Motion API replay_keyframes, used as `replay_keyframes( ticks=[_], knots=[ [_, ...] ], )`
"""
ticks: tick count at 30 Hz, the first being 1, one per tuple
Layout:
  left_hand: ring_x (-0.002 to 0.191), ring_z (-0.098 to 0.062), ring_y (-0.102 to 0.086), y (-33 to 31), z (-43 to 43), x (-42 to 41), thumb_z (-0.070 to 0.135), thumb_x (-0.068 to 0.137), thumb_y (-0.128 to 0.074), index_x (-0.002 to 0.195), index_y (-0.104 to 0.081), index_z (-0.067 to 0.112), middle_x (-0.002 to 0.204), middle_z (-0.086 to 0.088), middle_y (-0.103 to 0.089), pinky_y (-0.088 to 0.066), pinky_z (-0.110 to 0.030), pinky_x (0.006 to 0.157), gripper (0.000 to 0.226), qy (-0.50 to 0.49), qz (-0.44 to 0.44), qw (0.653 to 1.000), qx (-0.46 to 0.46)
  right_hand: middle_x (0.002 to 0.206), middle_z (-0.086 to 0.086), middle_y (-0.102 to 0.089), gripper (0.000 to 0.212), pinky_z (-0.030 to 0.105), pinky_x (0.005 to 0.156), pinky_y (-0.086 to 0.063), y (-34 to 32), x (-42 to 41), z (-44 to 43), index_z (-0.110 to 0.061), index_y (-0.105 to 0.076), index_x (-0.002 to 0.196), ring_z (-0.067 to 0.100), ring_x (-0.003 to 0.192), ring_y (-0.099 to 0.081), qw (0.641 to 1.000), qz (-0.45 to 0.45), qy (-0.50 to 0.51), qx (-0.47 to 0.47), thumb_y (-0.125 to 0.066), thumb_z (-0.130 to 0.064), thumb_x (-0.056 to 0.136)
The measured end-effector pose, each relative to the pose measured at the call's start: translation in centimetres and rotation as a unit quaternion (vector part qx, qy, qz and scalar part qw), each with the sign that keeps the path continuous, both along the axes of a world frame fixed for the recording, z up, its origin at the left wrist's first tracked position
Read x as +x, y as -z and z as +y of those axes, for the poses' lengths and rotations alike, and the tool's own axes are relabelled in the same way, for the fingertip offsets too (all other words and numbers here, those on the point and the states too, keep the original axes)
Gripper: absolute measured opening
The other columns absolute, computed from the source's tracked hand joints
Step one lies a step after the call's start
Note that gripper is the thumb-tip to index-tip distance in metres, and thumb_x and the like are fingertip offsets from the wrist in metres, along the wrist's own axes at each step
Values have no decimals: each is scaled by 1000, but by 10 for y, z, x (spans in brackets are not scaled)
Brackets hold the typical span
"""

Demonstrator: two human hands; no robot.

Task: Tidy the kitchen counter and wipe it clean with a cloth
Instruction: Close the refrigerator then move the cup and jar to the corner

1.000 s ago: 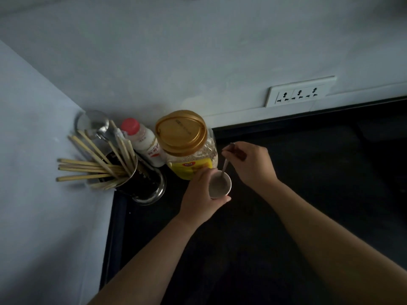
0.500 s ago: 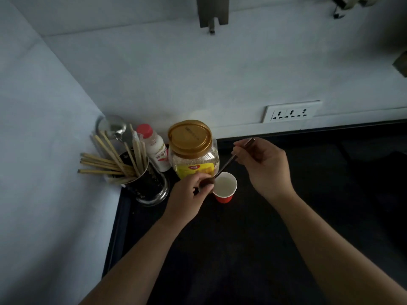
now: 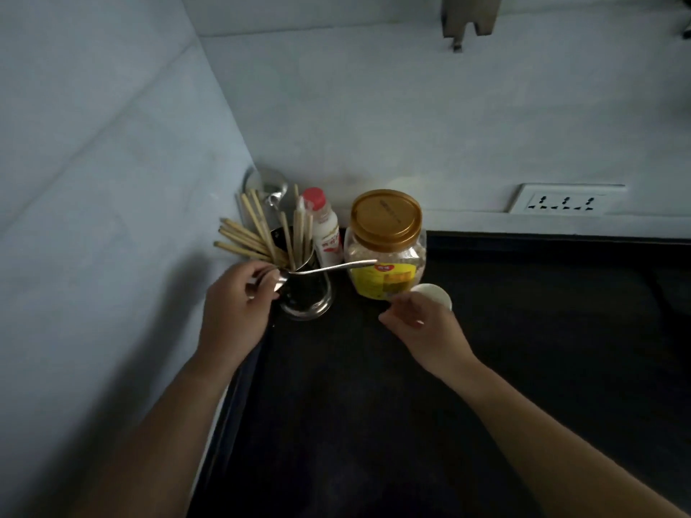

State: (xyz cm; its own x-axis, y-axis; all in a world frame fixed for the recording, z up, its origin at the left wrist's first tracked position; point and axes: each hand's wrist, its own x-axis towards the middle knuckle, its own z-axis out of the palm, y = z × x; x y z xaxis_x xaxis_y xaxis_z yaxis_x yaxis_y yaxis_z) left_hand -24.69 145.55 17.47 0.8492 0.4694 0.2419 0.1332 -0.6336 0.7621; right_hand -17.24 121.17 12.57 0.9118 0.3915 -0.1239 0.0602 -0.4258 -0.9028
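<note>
The left hand (image 3: pixel 239 312) is curled around the bowl end of a metal spoon (image 3: pixel 329 266), whose handle sticks out level to the right, over the rim of the utensil holder (image 3: pixel 306 293) and across the front of the jar (image 3: pixel 385 252). The right hand (image 3: pixel 422 327) is loosely closed with its fingers against a small white cup (image 3: pixel 435 293); whether it truly grips the cup is hard to tell. Both hands are over the dark tabletop (image 3: pixel 411 424), the cup just in front of the jar's yellow label. The holder stands in the corner, full of wooden chopsticks (image 3: pixel 254 233) fanning left, with a ladle (image 3: pixel 267 185) behind them. Between holder and jar stands a white bottle with a red cap (image 3: pixel 323 226). The jar has a gold lid. Farther right, on the pale wall, is a socket strip (image 3: pixel 564 203).
</note>
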Motion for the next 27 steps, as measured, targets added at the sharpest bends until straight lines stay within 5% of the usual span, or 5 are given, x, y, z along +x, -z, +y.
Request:
replay_keyframes(
  ticks=[5,8,12,17,27],
  knots=[
    [73,-19,-65,-40,16,-2,37,83,-52,83,-63,28,81,1,-65,-54,-38,69,15,-2,3,997,77,130,-11,-48,44,23,94,-40,50,-19,5,-30,-47,126,5,119,-45,963,-52,-164,-209,-56,-45,86],
    [75,-17,-64,-58,20,5,26,87,-56,82,-63,21,81,-4,-66,-47,-23,66,10,-4,13,993,118,153,-2,-19,59,36,111,-24,78,-28,6,-27,-28,142,17,140,-18,919,-79,-217,-321,-45,-50,90],
    [73,-4,-59,-79,21,19,20,88,-58,83,-65,19,82,0,-64,-36,-1,62,9,-12,-13,991,133,157,3,-1,69,39,115,-13,101,-39,0,-22,-12,147,22,143,-3,890,-99,-225,-384,-39,-52,91],
    [70,0,-56,-90,25,38,22,88,-57,83,-64,22,84,3,-62,-35,2,60,9,-23,-43,986,158,158,-2,4,69,37,115,-8,111,-41,-5,-24,-7,148,19,144,2,895,-112,-213,-374,-36,-53,92],
    [73,-19,-63,-35,40,67,25,85,-61,90,-69,16,82,-1,-66,-53,-38,69,13,54,58,972,222,157,-7,9,69,34,113,0,123,-43,-11,-29,-5,147,15,143,9,907,-121,-201,-351,-34,-56,91]
  ],
)
